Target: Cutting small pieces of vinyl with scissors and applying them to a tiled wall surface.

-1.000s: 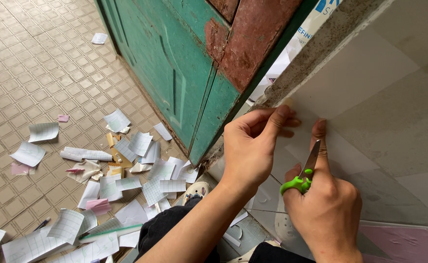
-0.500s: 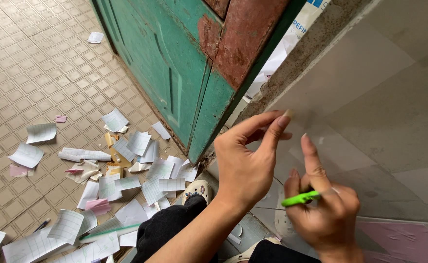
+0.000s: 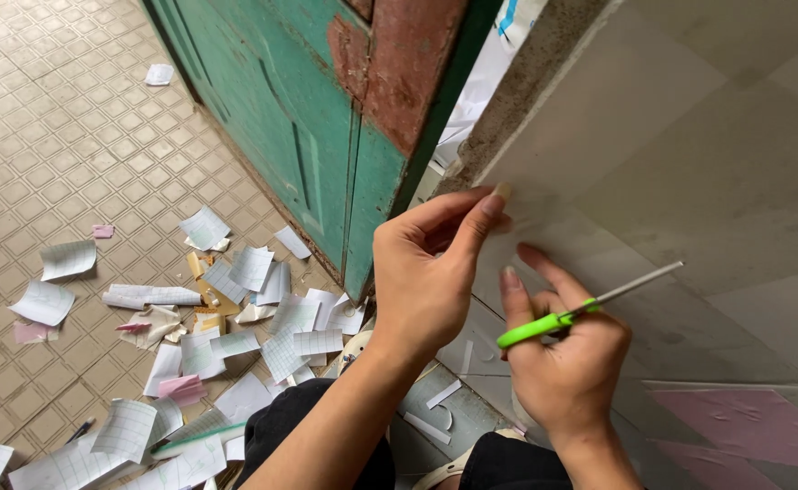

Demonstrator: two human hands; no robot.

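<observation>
Pinching green-handled scissors (image 3: pixel 570 313) in its curled fingers, the right hand (image 3: pixel 567 363) sits beside the left hand (image 3: pixel 426 281), fingers spread on the wall (image 3: pixel 689 163).

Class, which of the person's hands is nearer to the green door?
Left. The left hand presses on the tiled wall just beside the green door; the right hand, holding green-handled scissors, is farther away.

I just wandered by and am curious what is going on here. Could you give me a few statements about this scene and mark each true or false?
1. The right hand holds green-handled scissors. True.
2. The left hand holds a hammer. False: its fingertips press on the grey wall tile.
3. The door is green. True.
4. Paper scraps are stacked neatly in a box. False: they lie scattered over the tiled floor.
</observation>
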